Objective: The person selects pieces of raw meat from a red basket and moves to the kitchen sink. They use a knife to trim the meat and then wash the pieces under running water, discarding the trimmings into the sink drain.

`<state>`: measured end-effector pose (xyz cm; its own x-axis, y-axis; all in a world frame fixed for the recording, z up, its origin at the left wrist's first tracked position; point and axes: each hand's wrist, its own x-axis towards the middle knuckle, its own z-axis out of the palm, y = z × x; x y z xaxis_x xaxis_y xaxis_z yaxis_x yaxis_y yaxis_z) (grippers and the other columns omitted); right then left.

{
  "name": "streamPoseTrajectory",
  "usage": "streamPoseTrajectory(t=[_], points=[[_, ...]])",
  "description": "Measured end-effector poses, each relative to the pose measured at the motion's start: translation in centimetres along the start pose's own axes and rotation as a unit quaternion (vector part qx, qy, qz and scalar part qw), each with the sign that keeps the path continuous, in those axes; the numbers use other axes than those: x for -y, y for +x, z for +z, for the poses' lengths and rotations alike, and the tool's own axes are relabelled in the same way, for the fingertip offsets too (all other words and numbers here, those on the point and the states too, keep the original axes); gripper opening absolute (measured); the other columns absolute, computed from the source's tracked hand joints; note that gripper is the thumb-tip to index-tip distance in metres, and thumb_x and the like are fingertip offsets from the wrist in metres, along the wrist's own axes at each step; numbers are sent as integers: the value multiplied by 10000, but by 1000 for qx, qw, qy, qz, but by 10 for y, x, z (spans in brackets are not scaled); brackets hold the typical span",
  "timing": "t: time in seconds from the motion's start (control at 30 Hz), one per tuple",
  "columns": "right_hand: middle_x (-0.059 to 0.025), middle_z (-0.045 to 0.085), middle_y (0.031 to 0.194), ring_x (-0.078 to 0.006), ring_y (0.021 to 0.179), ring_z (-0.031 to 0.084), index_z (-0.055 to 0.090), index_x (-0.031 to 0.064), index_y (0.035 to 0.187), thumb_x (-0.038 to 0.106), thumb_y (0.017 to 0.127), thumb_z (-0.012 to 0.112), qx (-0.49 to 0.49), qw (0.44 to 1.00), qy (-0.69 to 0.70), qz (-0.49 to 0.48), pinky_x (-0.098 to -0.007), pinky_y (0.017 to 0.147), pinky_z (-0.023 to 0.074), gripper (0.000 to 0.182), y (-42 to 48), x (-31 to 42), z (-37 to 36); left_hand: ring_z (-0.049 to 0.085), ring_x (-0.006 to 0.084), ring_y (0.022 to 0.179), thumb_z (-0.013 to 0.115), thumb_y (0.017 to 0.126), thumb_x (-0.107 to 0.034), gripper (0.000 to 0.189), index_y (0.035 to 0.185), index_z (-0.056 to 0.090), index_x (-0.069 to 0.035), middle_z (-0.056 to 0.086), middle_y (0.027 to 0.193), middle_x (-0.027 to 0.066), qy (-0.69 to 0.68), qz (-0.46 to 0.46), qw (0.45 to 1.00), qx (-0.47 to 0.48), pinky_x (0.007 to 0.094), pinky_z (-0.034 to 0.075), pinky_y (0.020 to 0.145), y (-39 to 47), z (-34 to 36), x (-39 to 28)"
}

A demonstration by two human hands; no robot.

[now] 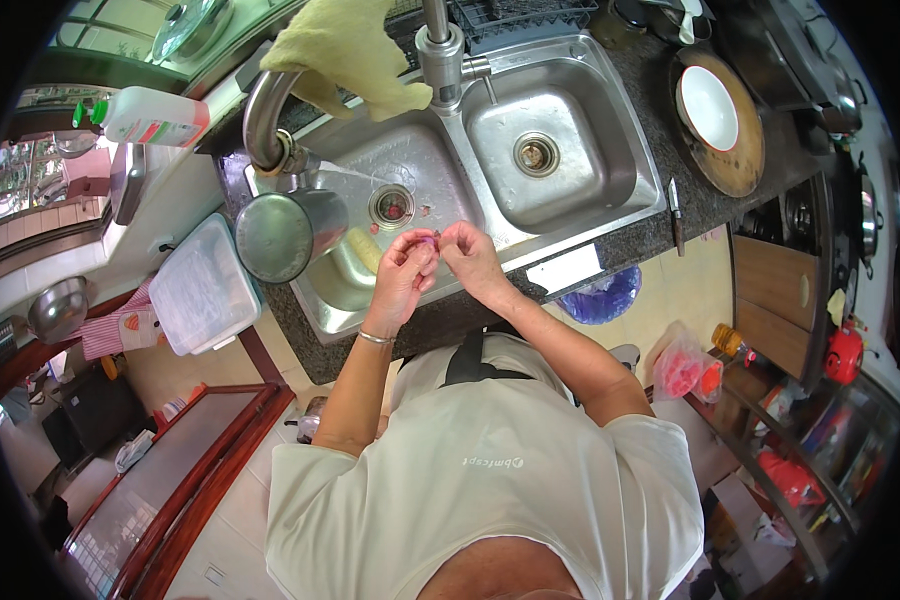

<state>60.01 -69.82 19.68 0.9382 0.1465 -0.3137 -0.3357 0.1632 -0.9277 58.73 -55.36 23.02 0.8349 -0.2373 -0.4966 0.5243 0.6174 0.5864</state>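
Over the near edge of the left basin of a steel double sink (450, 161), my left hand (405, 271) holds a small pinkish-purple piece of food (429, 241). The fingertips of my right hand (466, 259) pinch at its edge, touching the left fingers. What the piece is cannot be told. Below, reddish scraps lie in and around the drain (391, 207). A pale yellow, long item (364, 250) lies in the basin, partly hidden behind my left hand. A thin stream of water runs from the tap (300, 163) towards the drain.
A yellow-green cloth (345, 52) hangs over the tap's neck, and a metal container (277, 236) stands at the left basin. Right of the sink lie a small knife (676, 214) and a white bowl (708, 109) on a round wooden board (742, 161). A translucent lidded box (202, 285) is at the left.
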Motion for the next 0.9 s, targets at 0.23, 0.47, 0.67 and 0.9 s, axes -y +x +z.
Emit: streamPoseTrajectory(t=[0.23, 0.47, 0.67, 0.9], points=[[14, 528, 705, -47, 551, 435, 561, 39, 875, 137, 959, 533, -10, 998, 31, 53, -242, 486, 361, 132, -3, 6, 8, 426, 54, 669, 564, 960, -109, 178, 1122, 581, -38, 591, 917, 20, -20, 44, 999, -18, 185, 353, 520, -3, -3, 4], [5, 477, 640, -77, 513, 440, 552, 34, 890, 161, 953, 522, -59, 973, 192, 109, -242, 462, 350, 145, 7, -2, 10, 420, 44, 667, 560, 966, -123, 214, 1159, 579, -32, 637, 999, 44, -6, 61, 997, -37, 179, 355, 521, -8, -14, -4], [10, 488, 670, -72, 527, 445, 548, 51, 963, 215, 970, 541, 11, 991, 78, 108, -232, 468, 352, 164, 6, 5, 5, 438, 16, 642, 585, 940, -77, 214, 1150, 601, -37, 657, 976, 32, 146, 83, 985, -41, 170, 355, 499, -12, -16, -12], [26, 575, 769, -37, 581, 461, 594, 63, 1008, 203, 957, 589, 102, 989, 45, 97, -206, 500, 368, 149, 3, 17, 3, 524, 20, 771, 582, 933, -55, 283, 1212, 608, -14, 660, 1011, 13, 321, 94, 942, -29, 175, 423, 590, -12, -18, -21]])
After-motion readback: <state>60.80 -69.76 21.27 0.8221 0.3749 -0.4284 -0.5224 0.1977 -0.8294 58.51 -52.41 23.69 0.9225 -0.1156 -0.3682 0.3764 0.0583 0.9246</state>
